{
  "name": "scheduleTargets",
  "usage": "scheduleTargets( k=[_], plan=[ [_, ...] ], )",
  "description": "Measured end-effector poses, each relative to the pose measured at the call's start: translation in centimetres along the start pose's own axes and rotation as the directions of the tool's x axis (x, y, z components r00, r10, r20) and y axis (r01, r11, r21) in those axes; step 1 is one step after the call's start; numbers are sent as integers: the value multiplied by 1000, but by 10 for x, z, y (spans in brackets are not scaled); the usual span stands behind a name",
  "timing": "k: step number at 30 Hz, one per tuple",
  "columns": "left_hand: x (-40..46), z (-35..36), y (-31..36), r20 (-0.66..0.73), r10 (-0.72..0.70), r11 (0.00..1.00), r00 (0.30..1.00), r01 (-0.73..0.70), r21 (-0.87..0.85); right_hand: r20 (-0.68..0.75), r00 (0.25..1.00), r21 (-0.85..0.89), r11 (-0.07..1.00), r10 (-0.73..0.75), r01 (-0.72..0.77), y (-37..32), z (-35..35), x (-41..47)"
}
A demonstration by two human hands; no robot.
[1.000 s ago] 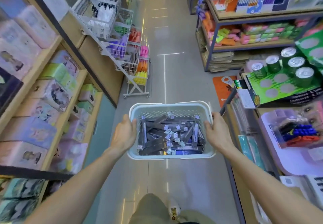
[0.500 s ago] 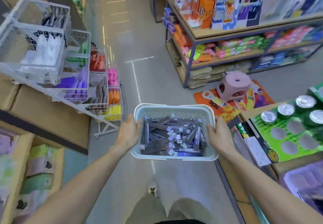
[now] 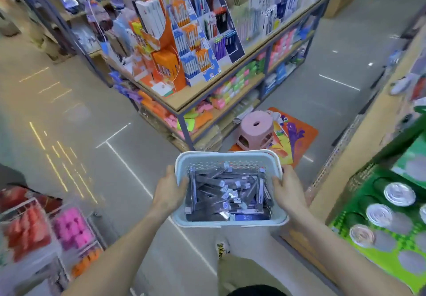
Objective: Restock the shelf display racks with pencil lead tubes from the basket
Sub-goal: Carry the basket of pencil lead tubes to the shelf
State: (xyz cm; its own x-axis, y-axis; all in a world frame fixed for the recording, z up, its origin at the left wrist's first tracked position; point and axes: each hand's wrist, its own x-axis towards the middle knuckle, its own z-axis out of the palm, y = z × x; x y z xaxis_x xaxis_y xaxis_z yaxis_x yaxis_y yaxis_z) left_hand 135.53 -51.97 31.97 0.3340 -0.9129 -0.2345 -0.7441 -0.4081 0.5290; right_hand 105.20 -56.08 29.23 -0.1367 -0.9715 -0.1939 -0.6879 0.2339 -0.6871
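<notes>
Ahead of you stands a wooden shelving unit (image 3: 207, 92) with a dark metal frame; its top carries upright pen display stands (image 3: 198, 48) in orange, blue and white, and its lower shelves hold pink, green and orange packs. On the floor beside its corner, a pink plastic stool (image 3: 254, 132) rests on an orange printed mat (image 3: 299, 134). To your right, silver-topped cans (image 3: 378, 215) sit in a green tray. At lower left, wire bins hold pink items (image 3: 71, 228), blurred.
</notes>
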Motion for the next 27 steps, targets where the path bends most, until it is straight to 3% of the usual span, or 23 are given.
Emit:
scheduleTargets(
  k=[5, 10, 16, 22, 27],
  plan=[
    [128, -17, 64, 63, 73, 997, 995, -73, 1, -82, 991, 44, 994, 103, -100, -35, -4, 99],
    [256, -18, 134, 144, 228, 972, 963, -234, 25, -225, 955, 102, 980, 192, -173, -57, -20, 186],
    [388, 24, 219, 302, 411, 895, 860, -444, 47, -361, 860, 154, 933, 360, -326, -46, -25, 277],
    [504, 86, 330, 510, 534, 759, 674, -648, 61, -482, 666, 308, 822, 569, -480, -39, -35, 341],
    [540, 138, 450, 612, 614, 601, 499, -798, 49, -546, 462, 447, 709, 699, -544, -24, -66, 376]
  ],
)
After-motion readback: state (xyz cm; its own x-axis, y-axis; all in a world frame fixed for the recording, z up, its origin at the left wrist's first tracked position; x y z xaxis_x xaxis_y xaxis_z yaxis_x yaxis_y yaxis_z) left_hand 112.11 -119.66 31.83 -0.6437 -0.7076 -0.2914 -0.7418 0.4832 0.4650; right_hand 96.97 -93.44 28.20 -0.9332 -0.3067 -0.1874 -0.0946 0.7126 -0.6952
